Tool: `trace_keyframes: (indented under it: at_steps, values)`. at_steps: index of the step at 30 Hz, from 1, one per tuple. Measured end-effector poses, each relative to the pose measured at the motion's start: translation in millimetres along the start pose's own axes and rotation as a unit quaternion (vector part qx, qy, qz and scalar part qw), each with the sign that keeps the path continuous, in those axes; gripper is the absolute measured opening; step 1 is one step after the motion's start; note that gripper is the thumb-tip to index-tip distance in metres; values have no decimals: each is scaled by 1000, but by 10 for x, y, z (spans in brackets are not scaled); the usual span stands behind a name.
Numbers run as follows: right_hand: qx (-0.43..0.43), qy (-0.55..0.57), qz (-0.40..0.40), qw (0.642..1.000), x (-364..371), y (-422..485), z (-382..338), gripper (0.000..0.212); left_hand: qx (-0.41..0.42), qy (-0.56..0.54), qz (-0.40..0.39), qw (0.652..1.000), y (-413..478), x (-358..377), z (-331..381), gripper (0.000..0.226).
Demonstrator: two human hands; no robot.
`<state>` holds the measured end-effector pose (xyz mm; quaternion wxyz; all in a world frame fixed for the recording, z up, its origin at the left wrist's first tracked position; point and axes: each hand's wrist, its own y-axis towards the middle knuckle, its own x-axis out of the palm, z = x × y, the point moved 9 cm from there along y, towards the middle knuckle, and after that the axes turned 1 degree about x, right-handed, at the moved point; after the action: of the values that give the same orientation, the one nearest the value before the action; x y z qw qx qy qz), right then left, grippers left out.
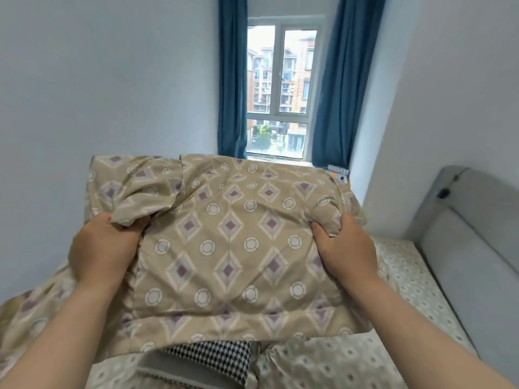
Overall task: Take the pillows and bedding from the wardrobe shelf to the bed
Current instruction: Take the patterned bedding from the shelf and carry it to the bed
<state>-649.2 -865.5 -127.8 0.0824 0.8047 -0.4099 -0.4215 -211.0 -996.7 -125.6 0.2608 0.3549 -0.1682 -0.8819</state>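
A beige quilt (230, 242) with purple diamonds and white circles is lifted above the bed (415, 279). My left hand (104, 248) grips a bunched fold at its left side. My right hand (345, 248) clutches its right edge. Part of the quilt trails down to the lower left. Below the quilt lies a black-and-white houndstooth pillow (213, 357) on the bed, partly hidden, with a beige patterned pillow (323, 363) beside it on the right.
A grey padded headboard (466, 248) runs along the right. Straight ahead is a window (280, 91) flanked by blue curtains (231, 80). A plain white wall (98, 94) closes the left side.
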Motion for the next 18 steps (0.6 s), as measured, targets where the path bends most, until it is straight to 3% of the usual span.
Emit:
trace_keyframes:
  at_steps: [12, 18]
  values:
    - [135, -81, 76, 985, -1331, 339, 2295, 46, 87, -48, -141, 985, -1127, 2085, 1810, 59]
    - [168, -91, 63, 980, -1507, 524, 3332, 45, 91, -38, -174, 980, -1734, 3004, 2213, 59]
